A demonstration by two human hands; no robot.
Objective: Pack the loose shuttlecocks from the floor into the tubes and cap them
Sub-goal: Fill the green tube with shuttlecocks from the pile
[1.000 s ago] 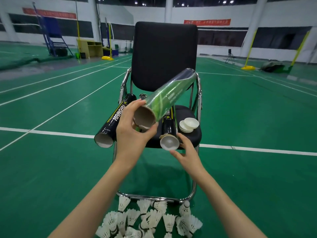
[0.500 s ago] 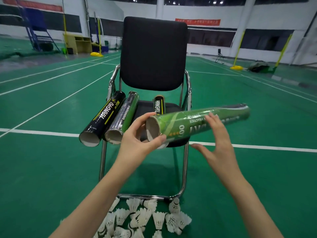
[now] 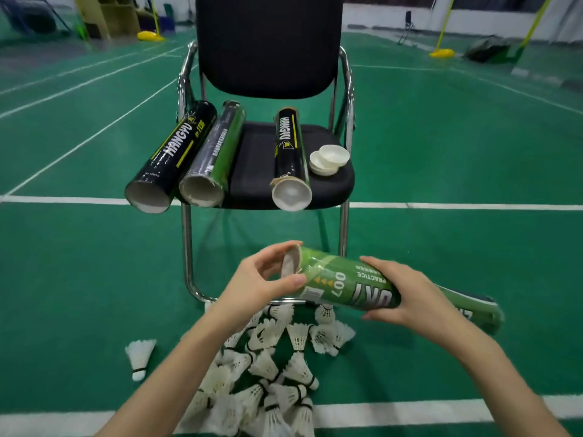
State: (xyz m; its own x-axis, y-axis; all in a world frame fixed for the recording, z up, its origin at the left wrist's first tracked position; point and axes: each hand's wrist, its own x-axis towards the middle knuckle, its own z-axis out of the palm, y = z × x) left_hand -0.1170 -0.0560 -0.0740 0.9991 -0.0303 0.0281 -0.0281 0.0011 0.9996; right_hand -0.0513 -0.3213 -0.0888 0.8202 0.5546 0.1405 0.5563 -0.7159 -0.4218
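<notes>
Four tubes in view. Green tube (image 3: 347,287) is held crosswise in both hands above the floor (image 3: 441,184), in front of the chair (image 3: 268,52). Its label reads "PRACTICE" and "007" plus large white letters partly covered by the right hand; the print appears upside down from this view. Left hand (image 3: 255,285) pinches the rim of the tube's open end, thumb below and fingers (image 3: 277,250) curled over the top. Right hand (image 3: 400,294) wraps the tube's middle, fingers closed round it. Contents at the open mouth cannot be made out.

Three tubes lie on the chair seat, near ends overhanging the front edge. Left black tube (image 3: 172,157) reads "HANGYU" in white with yellow stripes; mouth open, pale inner wall showing. Touching it on the right, a grey-and-green tube (image 3: 214,156) with small print too blurred to read; mouth open. Apart from those two, a second black tube (image 3: 288,149) also reads "HANGYU"; a white cap (image 3: 291,195) closes its near end.

Loose white caps (image 3: 329,159) are stacked overlapping on the seat just beside that tube, right side.

Shuttlecocks (image 3: 271,367), white with dark bands at the cork, lie in a pile on the floor under the hands. One shuttlecock (image 3: 138,357) lies apart to the left.
</notes>
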